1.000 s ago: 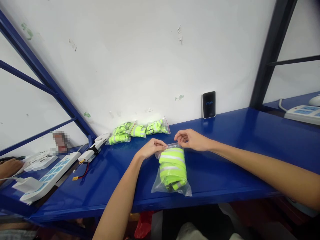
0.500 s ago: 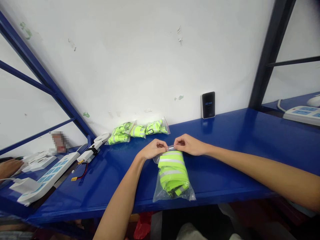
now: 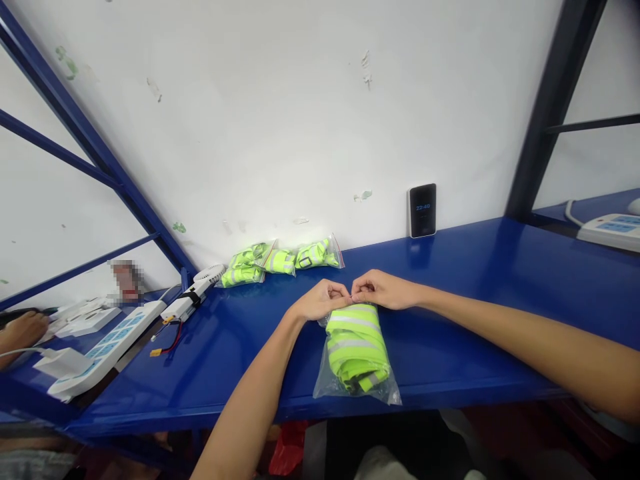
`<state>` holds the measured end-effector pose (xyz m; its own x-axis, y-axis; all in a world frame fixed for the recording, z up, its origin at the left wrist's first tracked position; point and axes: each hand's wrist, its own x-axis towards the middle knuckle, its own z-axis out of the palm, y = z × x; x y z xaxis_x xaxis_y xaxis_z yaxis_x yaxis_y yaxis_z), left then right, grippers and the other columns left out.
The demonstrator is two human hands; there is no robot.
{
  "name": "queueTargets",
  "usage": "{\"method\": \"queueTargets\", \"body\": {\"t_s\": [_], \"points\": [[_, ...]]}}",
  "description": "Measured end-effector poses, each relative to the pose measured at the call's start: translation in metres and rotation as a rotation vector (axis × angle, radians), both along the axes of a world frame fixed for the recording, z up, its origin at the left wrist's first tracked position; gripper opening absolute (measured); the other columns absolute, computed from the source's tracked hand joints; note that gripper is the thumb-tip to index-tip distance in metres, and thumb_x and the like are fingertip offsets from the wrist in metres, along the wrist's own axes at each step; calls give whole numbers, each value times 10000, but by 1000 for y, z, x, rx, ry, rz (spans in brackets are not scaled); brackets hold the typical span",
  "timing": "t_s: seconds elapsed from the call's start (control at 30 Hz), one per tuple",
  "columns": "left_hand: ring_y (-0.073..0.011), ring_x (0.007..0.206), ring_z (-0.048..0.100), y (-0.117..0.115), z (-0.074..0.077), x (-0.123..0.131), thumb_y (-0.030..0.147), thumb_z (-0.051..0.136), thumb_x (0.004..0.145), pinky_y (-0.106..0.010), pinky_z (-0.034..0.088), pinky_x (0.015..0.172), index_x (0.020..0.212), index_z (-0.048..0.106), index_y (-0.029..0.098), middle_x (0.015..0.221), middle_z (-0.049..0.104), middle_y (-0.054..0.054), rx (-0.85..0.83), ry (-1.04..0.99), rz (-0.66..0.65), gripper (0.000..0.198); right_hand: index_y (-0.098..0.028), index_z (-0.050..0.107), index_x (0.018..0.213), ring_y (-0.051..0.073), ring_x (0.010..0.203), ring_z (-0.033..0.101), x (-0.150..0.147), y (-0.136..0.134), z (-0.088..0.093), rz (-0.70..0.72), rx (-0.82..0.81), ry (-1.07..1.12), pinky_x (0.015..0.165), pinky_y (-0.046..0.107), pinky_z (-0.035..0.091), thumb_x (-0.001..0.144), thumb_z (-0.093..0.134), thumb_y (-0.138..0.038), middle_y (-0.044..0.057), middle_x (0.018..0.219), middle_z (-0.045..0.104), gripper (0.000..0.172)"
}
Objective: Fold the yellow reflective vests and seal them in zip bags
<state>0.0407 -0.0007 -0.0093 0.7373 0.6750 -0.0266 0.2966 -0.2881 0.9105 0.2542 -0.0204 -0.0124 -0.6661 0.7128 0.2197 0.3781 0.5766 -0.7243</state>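
Observation:
A clear plastic zip bag (image 3: 326, 381) lies near the front of the blue table, its top edge toward the wall. Inside is a folded neon-yellow reflective garment or strap (image 3: 357, 343) with silver bands. My left hand (image 3: 323, 300) pinches the bag's top edge. Right beside it, my right hand (image 3: 387, 290) pinches the same edge, and the fingertips of both nearly touch. The fingers hide most of the bag's seal.
Several similar packed bags (image 3: 277, 261) rest against the wall. A device with a clock screen (image 3: 423, 210) leans there too. On the left are a white fan (image 3: 210, 273), wires with a yellow connector (image 3: 157, 352), a power strip (image 3: 107, 350) and another person's hand (image 3: 27, 329).
My left hand has slid along the bag's top edge to meet my right hand; the gap between them has closed. The whole view has shifted slightly.

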Motion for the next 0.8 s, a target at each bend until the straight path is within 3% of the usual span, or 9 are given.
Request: {"method": "queueTargets", "body": {"t_s": [0.43, 0.57, 0.67, 0.73, 0.8], "points": [[-48, 460, 332, -4, -1, 4, 525, 710, 713, -197, 221, 438, 743, 664, 101, 509, 450, 40, 12, -26, 46, 428, -156, 603, 764, 92, 541, 302, 2, -3, 2, 28, -131, 46, 524, 238, 229, 860, 547, -477, -53, 588, 401, 340], [-39, 432, 289, -3, -11, 6, 477, 713, 713, -202, 189, 434, 696, 646, 108, 481, 419, 54, 44, -11, 95, 375, -150, 595, 774, 85, 521, 288, 2, -5, 4, 32, -195, 60, 507, 234, 207, 853, 560, -482, -65, 563, 378, 342], [-49, 440, 326, 4, -17, 4, 444, 695, 721, -202, 236, 449, 690, 653, 109, 490, 449, 45, 91, -52, 164, 340, -143, 607, 817, 90, 532, 329, 2, -5, 4, 21, -180, 45, 512, 230, 239, 872, 535, -461, -50, 589, 431, 330], [-77, 484, 418, 9, -8, 3, 431, 656, 744, -211, 319, 486, 725, 664, 112, 542, 517, 17, 159, -162, 278, 319, -144, 613, 843, 100, 550, 376, 4, -2, 0, -33, -135, 41, 523, 232, 278, 887, 510, -441, -33, 616, 483, 317], [-118, 573, 517, 5, 15, 4, 422, 619, 764, -241, 414, 569, 772, 664, 129, 633, 587, -16, 283, -338, 451, 297, -149, 616, 843, 115, 579, 437, 7, 4, -5, -172, -74, 60, 540, 236, 325, 887, 507, -410, -10, 652, 540, 287]]}}
